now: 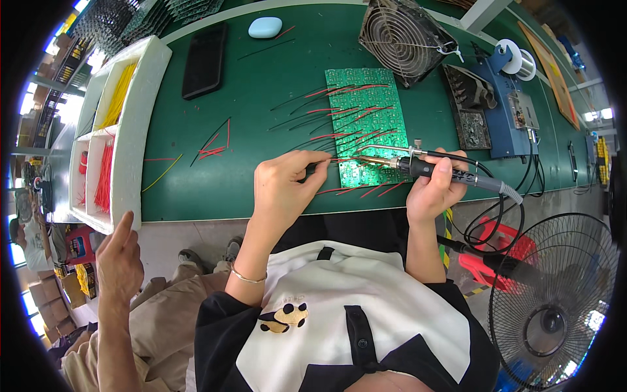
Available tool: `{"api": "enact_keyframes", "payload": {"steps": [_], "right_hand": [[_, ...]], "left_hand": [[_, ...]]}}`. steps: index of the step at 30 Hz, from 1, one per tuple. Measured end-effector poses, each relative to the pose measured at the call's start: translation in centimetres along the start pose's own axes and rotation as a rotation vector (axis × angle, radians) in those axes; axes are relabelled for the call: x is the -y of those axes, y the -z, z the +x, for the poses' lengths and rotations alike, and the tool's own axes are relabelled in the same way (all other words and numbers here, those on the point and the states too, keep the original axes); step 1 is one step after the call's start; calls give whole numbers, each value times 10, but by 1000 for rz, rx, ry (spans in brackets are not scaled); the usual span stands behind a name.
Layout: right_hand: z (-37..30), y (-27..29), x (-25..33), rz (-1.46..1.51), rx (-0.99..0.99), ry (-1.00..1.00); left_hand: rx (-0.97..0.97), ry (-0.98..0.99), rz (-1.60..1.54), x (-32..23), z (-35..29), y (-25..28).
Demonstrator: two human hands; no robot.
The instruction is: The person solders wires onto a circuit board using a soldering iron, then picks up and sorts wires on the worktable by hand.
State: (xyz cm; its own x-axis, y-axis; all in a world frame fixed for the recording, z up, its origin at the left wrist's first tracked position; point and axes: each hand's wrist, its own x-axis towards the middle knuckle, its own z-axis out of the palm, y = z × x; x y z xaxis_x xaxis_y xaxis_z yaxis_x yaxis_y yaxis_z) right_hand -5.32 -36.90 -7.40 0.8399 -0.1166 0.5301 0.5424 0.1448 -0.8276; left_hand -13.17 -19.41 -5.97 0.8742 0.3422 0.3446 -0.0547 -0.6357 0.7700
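Observation:
On the bench lies a green circuit board panel (385, 98) with rows of thin red and black wires (320, 112) sticking out over its left side. My left hand (282, 183) is at the panel's lower left edge, thumb and forefinger pinched on a thin red wire (342, 159). In my right hand (434, 191) is a soldering iron (418, 168), gripped by its dark handle. Its tip points left over the lower part of the panel, close to the wire's end. A thin metal tube runs along the iron above the tip.
A white foam box (147, 85) of red and yellow wires stands left, with another person's hand (121, 261) beside it. Loose wires (212, 151), a phone (204, 62) and a pale blue case (264, 27) lie nearby. Right are a small fan (405, 36), blue soldering station (503, 111) and large fan (552, 320).

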Motion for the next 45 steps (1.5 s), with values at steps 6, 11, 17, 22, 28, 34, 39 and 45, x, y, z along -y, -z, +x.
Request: {"api": "enact_keyframes", "payload": {"steps": [6, 11, 17, 22, 28, 34, 39, 45], "right_hand": [[1, 0, -2, -10, 10, 16], [0, -1, -2, -14, 12, 15], [1, 0, -1, 34, 18, 24], [1, -1, -1, 30, 19, 22], [1, 0, -3, 58, 18, 18], [3, -3, -1, 64, 22, 33], [2, -3, -1, 54, 22, 35], [2, -2, -3, 57, 23, 36]], "left_hand": [[1, 2, 1, 2, 0, 0], [8, 18, -12, 2, -1, -1], [7, 30, -4, 1, -1, -1], [9, 33, 1, 0, -1, 0], [17, 58, -6, 0, -2, 0], [19, 67, -1, -1, -2, 0], [46, 59, 55, 0, 0, -1], [78, 79, 121, -3, 0, -3]]}}
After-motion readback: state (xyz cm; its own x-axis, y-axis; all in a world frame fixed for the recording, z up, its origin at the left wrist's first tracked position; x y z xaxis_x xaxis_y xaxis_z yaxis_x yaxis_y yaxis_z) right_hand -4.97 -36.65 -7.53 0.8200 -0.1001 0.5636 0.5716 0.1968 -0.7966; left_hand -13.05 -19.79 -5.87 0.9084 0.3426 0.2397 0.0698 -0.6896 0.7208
